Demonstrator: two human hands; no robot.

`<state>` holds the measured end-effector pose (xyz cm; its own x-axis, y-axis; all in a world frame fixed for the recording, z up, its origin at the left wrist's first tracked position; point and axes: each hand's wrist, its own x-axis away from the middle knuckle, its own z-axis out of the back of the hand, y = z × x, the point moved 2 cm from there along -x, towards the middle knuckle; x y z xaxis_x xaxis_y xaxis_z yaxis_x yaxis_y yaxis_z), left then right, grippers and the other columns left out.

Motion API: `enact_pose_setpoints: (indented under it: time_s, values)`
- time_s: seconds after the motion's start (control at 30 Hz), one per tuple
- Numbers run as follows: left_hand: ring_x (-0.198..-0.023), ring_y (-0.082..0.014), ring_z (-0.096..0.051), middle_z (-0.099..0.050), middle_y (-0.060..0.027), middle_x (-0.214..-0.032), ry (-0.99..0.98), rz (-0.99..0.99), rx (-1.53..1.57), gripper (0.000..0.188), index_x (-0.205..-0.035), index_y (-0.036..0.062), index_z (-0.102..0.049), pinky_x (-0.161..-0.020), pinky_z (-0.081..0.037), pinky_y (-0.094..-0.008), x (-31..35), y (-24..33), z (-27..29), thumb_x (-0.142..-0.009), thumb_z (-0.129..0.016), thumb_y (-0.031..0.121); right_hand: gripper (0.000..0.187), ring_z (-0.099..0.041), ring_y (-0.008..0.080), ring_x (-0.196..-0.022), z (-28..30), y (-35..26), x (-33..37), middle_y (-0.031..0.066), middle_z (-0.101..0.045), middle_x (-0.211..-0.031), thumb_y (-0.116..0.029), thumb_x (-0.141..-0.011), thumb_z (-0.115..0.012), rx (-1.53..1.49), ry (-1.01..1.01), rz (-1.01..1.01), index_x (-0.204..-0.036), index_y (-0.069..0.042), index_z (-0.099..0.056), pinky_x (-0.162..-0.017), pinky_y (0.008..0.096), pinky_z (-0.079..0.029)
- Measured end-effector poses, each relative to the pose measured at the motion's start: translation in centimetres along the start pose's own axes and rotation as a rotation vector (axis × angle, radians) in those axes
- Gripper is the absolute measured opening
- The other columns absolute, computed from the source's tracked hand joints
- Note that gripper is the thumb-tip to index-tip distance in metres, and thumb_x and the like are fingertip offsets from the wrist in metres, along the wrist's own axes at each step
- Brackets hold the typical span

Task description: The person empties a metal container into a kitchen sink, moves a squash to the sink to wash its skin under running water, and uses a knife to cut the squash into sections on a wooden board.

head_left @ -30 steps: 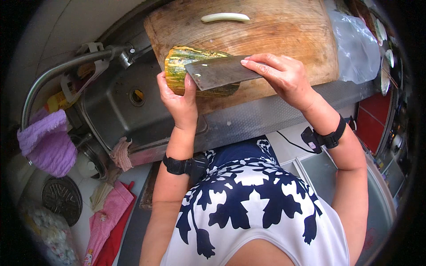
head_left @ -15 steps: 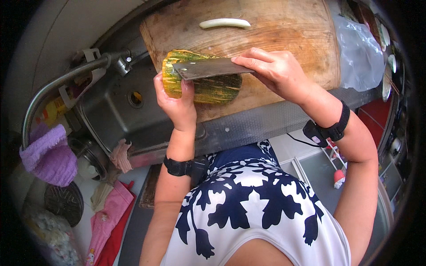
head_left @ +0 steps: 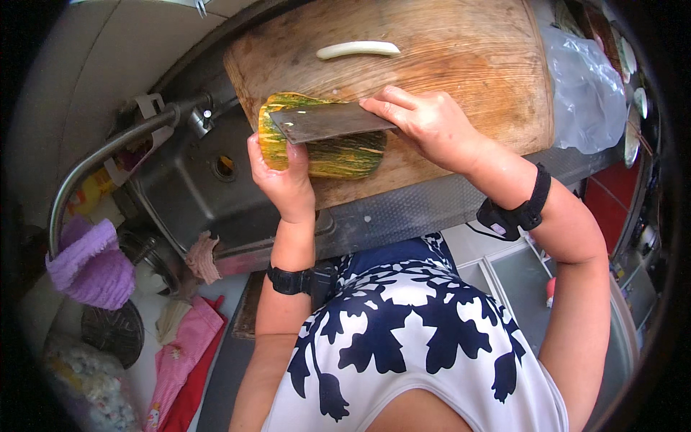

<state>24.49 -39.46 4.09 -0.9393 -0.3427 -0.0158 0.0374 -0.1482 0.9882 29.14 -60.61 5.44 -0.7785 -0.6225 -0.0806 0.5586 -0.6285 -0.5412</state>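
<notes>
My left hand [head_left: 284, 180] grips the left end of a green and yellow striped pumpkin [head_left: 342, 160], fingers behind it and thumb on the near side. The pumpkin lies on its side at the left edge of a wooden cutting board [head_left: 461, 65]. In my right hand [head_left: 432, 129] is a cleaver [head_left: 324, 124], its broad grey blade slanting over the pumpkin and covering part of it. Small pale bits stick to the blade. The cleaver's handle is hidden in my fist. The blade's tip corner is close to my left thumb.
A pale, curved vegetable strip [head_left: 358, 49] lies toward the board's far side. Left of the board is a steel sink [head_left: 191, 191] with a faucet [head_left: 79, 169] and a purple towel [head_left: 93, 265] hanging from it. A clear plastic bag [head_left: 586, 90] sits at the right.
The whole view has shifted slightly. Both hands keep their holds on the pumpkin and cleaver, and the cleaver's blade shows a little more of its flat face.
</notes>
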Motion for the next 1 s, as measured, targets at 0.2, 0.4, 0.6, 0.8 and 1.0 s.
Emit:
enact_pose_setpoints:
  time_s: [0.2,0.4,0.6,0.8,1.0]
  values:
    - [-0.074,-0.0049,-0.046,-0.052,0.0024,-0.084,-0.029,0.038,0.01,0.026,-0.098,0.002,-0.049,-0.069,-0.039,-0.0194,-0.2,0.0,0.7,-0.085,-0.063,0.02,0.04,-0.061,0.0262,-0.063,-0.2,-1.6,1.2,0.0061,-0.058,-0.095,-0.007,-0.075,-0.057,-0.057,-0.015,-0.091,-0.115,-0.009,-0.056,-0.054,0.0348,-0.051]
    - [-0.071,-0.0042,-0.045,-0.051,0.0029,-0.081,-0.101,0.015,0.008,0.025,-0.096,0.0026,-0.05,-0.067,-0.039,-0.019,-0.6,-0.2,0.8,-0.085,-0.063,0.02,0.037,-0.06,0.0291,-0.065,-0.5,-0.7,1.4,0.0071,-0.058,-0.094,-0.007,-0.076,-0.058,-0.127,0.01,-0.075,-0.113,-0.008,-0.055,-0.055,0.0372,-0.05]
    - [-0.074,-0.0045,-0.046,-0.052,0.0025,-0.082,-0.112,0.055,0.017,0.023,-0.096,0.0022,-0.051,-0.069,-0.039,-0.0196,-0.7,-0.1,0.6,-0.085,-0.062,0.019,0.027,-0.059,0.033,-0.074,-1.0,-2.0,1.2,0.0104,-0.057,-0.089,-0.009,-0.079,-0.059,-0.243,0.065,-0.248,-0.107,-0.009,-0.057,-0.06,0.0397,-0.049]
    - [-0.08,-0.0064,-0.047,-0.053,-0.0001,-0.089,-0.101,0.055,0.071,0.023,-0.097,0.0019,-0.051,-0.075,-0.04,-0.0217,0.0,-0.8,1.5,-0.085,-0.061,0.019,0.011,-0.058,0.0353,-0.078,-1.6,-1.0,0.9,0.0151,-0.057,-0.082,-0.011,-0.083,-0.058,-0.404,0.198,-0.367,-0.092,-0.004,-0.06,-0.066,0.0385,-0.047]
    - [-0.079,-0.0068,-0.047,-0.053,0.0003,-0.089,-0.105,0.061,0.088,0.025,-0.099,0.002,-0.051,-0.075,-0.04,-0.0218,-0.1,-0.8,1.4,-0.085,-0.06,0.021,0.038,-0.061,0.0282,-0.074,0.4,-1.6,3.2,0.0063,-0.059,-0.099,-0.005,-0.075,-0.059,-0.152,0.026,-0.183,-0.113,-0.009,-0.056,-0.059,0.0347,-0.051]
